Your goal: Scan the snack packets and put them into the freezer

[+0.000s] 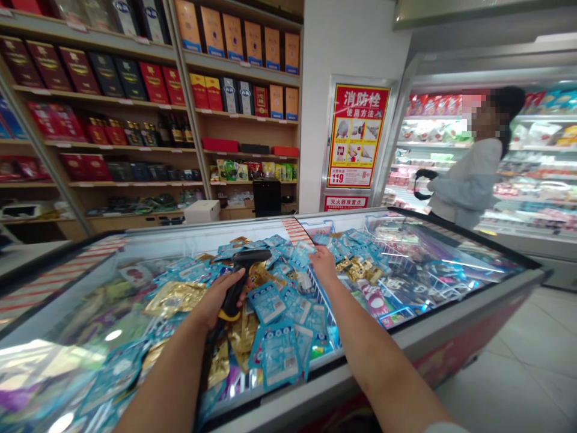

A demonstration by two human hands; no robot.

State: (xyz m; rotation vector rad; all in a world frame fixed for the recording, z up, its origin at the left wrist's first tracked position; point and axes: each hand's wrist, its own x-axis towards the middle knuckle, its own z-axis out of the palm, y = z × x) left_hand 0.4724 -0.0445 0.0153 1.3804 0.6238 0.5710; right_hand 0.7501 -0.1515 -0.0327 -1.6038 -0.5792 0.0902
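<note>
My left hand (222, 296) is wrapped around the handle of a black barcode scanner (250, 257) with a yellow accent at its base. Its head points right over the packets. Farther right, my right hand (323, 264) is closed at the edge of a blue packet (301, 257), with its fingertips partly hidden. Below and between my arms lie many flat blue packets (280, 353), some showing printed labels. Shiny gold packets (179, 298) are mixed among them, both in the freezer opening and on the glass lid at the left.
A long chest freezer (489, 322) with sliding glass lids and a grey rim spans the front. Shelves of boxed bottles (119, 78) stand behind it. A red-and-yellow sign (359, 137) hangs on the wall. At the right, a person (473, 171) is beside a lit refrigerated display (536, 144).
</note>
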